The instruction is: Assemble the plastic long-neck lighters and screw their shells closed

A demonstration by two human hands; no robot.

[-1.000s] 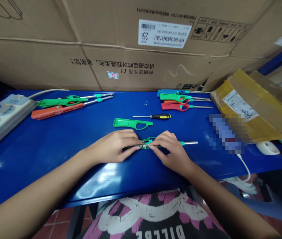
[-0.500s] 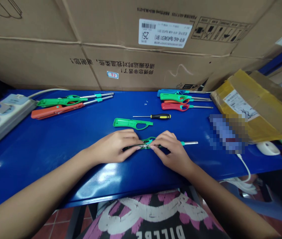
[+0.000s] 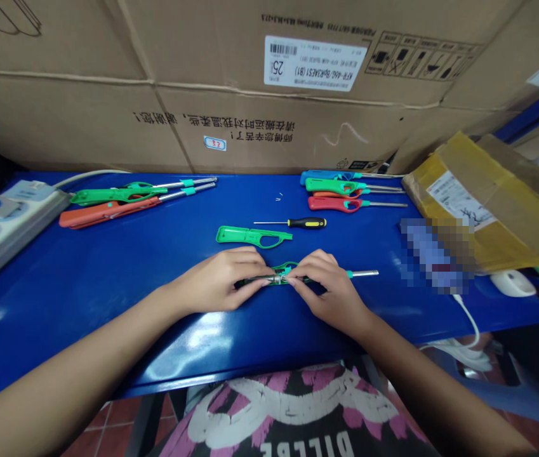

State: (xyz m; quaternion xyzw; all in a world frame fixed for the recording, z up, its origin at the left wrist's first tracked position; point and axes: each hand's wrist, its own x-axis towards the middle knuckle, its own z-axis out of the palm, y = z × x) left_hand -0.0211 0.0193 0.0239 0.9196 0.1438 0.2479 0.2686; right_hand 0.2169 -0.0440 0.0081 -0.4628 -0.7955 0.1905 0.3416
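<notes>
Opened green lighter, silver tube pointing right, separate green half-shell behind

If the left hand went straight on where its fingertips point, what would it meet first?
The left hand would probably first meet more of the opened green lighter, then the right hand; depth is unclear.

- Moderate, slightly cool indoor light, apparently from above, spread fairly evenly across the blue desk
- Broad, streaky white glare on the desk's glossy front, with a smaller bright spot at far left
- Dark shadow beneath the left hand and right hand
- Wide-angle stretching at the sides, clearest in the left forearm and power strip
- Large print on the white label legible, finer lines soft
- Coarse pixelation masking the phone
</notes>
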